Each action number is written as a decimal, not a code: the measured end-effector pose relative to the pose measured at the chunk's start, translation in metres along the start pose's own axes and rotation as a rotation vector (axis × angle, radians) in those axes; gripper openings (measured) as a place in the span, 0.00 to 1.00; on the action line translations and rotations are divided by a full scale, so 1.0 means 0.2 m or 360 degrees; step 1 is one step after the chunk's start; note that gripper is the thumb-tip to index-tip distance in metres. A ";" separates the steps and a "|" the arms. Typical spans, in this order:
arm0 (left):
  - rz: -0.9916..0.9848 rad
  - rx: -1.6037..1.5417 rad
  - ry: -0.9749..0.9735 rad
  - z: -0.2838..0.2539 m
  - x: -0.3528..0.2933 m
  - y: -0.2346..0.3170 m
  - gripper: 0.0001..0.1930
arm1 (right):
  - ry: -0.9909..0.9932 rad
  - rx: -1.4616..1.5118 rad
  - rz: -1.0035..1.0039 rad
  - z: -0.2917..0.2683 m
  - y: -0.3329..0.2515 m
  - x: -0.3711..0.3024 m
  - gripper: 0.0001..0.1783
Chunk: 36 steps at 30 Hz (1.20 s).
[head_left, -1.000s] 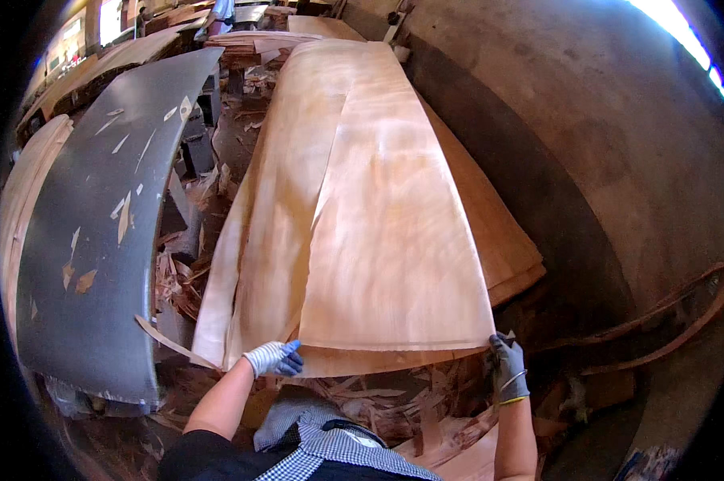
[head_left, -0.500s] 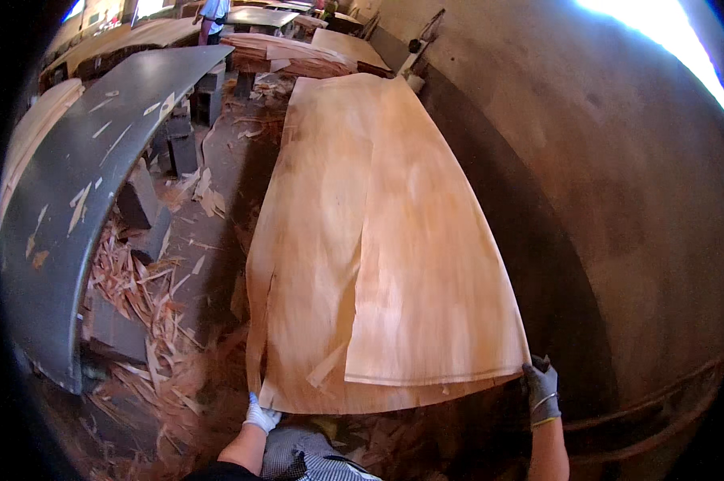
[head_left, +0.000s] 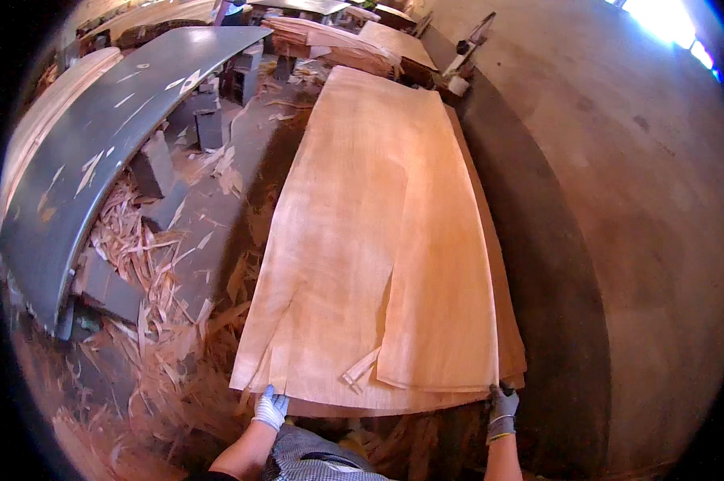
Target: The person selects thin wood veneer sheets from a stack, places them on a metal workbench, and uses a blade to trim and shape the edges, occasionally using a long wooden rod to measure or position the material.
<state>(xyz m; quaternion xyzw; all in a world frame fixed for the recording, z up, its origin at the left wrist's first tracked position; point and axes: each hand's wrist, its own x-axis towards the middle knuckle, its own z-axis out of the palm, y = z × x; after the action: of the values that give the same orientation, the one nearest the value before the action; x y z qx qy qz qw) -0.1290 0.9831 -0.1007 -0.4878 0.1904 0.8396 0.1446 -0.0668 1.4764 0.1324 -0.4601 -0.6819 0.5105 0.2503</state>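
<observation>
A long, thin sheet of pale wood veneer (head_left: pixel 378 232) lies on a stack of similar sheets, stretching away from me. A second narrower sheet overlaps its right half. My left hand (head_left: pixel 270 406), in a white and blue glove, grips the near left corner of the sheet. At the near right corner, my right hand (head_left: pixel 502 409), in a grey glove, holds the edge. Both forearms rise from the lower edge.
A long grey metal conveyor table (head_left: pixel 97 152) curves along the left. Veneer scraps and splinters (head_left: pixel 137 321) litter the floor beside concrete blocks (head_left: pixel 157 172). More veneer stacks (head_left: pixel 354 44) stand at the back. A bare concrete floor (head_left: pixel 618 200) spreads to the right.
The veneer sheet has come down from a raised, bowed position to lie flat on the stack. Both hands moved lower with it, still holding its near corners.
</observation>
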 end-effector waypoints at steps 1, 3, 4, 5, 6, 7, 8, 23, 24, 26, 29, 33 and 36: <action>-0.0026 -0.0066 0.0027 0.01 0.02 -0.03 0.32 | 0.0014 -0.0023 0.0014 0.02 0.06 0.08 0.13; -0.0098 -0.0190 0.0074 0.03 0.04 -0.09 0.38 | -0.0116 0.0025 0.0030 0.05 0.10 0.13 0.13; 0.0046 -0.0124 -0.0015 0.02 0.04 -0.12 0.47 | -0.0159 0.0033 0.0026 0.04 0.23 0.23 0.13; 0.0133 -0.0184 -0.0017 0.04 0.05 -0.15 0.49 | -0.0178 0.0039 0.0016 0.00 0.36 0.31 0.13; -0.0007 -0.0147 -0.0148 0.10 0.08 -0.22 0.49 | -0.0044 -0.0348 -0.0236 -0.20 0.64 0.53 0.14; -0.0023 -0.0119 -0.0211 0.04 0.09 -0.18 0.50 | -0.0135 -0.0266 -0.0044 -0.12 0.69 0.54 0.14; 0.0126 -0.0219 -0.0321 -0.19 0.20 -0.07 0.50 | -0.0319 -0.0159 0.0143 0.08 0.71 0.46 0.15; 0.0567 0.0069 0.0312 -0.16 0.48 -0.21 0.30 | -0.0074 -0.0143 -0.0082 -0.03 1.04 0.56 0.21; 0.0531 -0.0023 0.0345 -0.12 0.50 -0.20 0.30 | -0.0072 -0.0138 -0.0101 -0.03 1.06 0.61 0.21; 0.0596 0.0129 0.0451 -0.05 0.50 -0.25 0.27 | -0.0103 -0.0078 -0.0006 0.03 0.95 0.61 0.21; 0.0647 0.0108 0.0360 -0.10 0.52 -0.29 0.22 | -0.0099 -0.0055 -0.0009 0.05 0.96 0.66 0.21; 0.0711 0.0116 0.0200 -0.40 0.59 -0.18 0.13 | -0.0223 -0.0352 -0.0325 0.16 0.99 0.70 0.21; 0.0490 0.0091 0.0105 -0.25 0.61 -0.35 0.13 | -0.0238 -0.0403 0.0056 0.00 0.99 0.69 0.19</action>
<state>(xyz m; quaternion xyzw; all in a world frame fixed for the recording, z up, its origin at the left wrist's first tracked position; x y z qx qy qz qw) -0.1196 1.0285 -0.2434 -0.4759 0.2914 0.8295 0.0215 -0.0560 1.6097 -0.0697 -0.4605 -0.7494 0.4577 0.1298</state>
